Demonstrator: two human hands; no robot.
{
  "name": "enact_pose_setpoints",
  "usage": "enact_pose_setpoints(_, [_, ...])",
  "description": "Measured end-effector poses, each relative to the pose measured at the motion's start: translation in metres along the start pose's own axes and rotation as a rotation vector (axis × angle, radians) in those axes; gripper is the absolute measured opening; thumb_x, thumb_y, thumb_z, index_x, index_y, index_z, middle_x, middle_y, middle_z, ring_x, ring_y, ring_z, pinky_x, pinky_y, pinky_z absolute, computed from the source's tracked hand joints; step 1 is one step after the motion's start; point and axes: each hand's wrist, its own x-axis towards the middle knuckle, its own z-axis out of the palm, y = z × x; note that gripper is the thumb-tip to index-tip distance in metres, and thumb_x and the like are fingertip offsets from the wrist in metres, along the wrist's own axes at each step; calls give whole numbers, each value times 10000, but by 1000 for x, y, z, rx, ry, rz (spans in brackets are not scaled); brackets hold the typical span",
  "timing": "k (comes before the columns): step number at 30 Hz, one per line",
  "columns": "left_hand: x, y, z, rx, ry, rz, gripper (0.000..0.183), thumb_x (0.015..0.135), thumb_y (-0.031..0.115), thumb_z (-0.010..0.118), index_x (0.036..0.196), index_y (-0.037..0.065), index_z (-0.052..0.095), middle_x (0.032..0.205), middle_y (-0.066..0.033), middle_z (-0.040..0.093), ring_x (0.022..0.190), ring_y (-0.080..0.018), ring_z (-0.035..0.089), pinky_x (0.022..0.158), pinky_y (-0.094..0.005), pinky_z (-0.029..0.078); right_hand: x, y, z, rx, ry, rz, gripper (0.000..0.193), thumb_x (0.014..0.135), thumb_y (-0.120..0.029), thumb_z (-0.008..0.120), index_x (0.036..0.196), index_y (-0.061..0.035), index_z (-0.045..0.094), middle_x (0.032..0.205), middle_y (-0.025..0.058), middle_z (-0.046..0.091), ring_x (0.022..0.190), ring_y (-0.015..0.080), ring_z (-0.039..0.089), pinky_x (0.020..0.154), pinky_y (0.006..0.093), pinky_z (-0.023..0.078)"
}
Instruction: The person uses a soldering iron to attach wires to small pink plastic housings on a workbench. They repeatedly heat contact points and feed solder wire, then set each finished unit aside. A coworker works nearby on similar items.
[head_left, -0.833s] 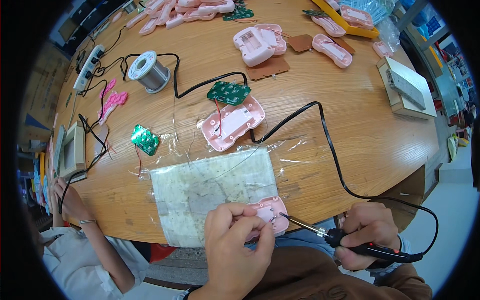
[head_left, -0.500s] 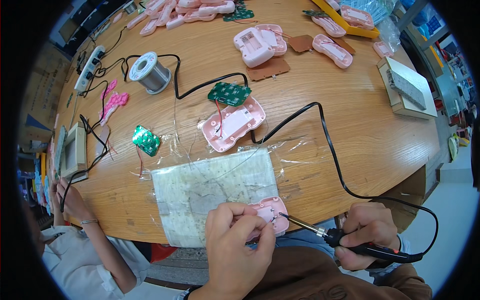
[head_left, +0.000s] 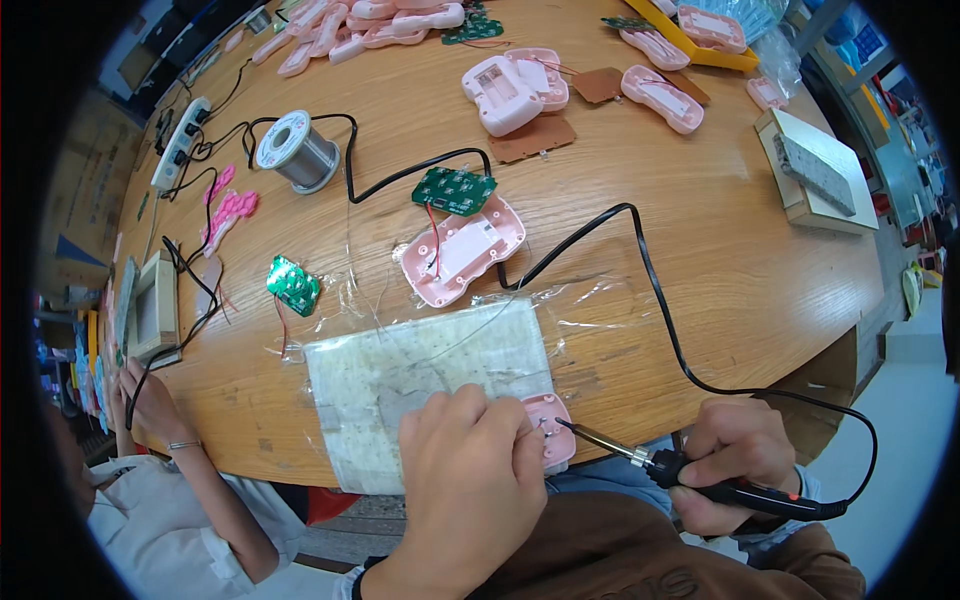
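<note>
My right hand grips the black handle of a soldering iron. Its thin tip points left, at the inside of a pink plastic shell half, where small metal contacts show; whether it touches them I cannot tell. My left hand is closed over the left part of that shell, with the fingers curled down and hidden, so what they pinch does not show. Beneath the shell and hand lies a pale, stained cloth pad at the table's near edge.
Beyond the pad sit another pink shell with a green circuit board, a loose board and a solder spool. The iron's black cord loops across the table. Another person's hand is at left.
My left hand has turned knuckles-up and its fingers have curled further over the shell, covering more of it. The iron stays almost where it was, its tip over the shell.
</note>
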Motion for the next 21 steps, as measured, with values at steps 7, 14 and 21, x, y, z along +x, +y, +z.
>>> enact_pose_setpoints(7, [18,-4,-9,15,-174,59,148,738,102,726,692,60,593,700,-84,557,728,-293,550,695,-411,394,4,0,0,5,-57,31,205,662,-37,769,802,-61,620,640,34,524,480,159,512,411,279,362])
enact_pose_setpoints(14, [26,-2,-14,-33,-271,8,167,736,109,723,670,21,598,689,-108,575,723,-310,558,680,-420,422,7,4,-1,45,-70,26,180,655,-21,752,777,-52,624,630,40,525,475,169,506,407,279,354])
enact_pose_setpoints(21, [28,-2,-15,-47,-285,-8,166,737,110,724,674,12,606,693,-122,577,730,-316,563,676,-415,441,3,2,-5,40,-7,62,190,659,-23,757,780,-51,614,614,43,521,466,170,498,409,283,346])
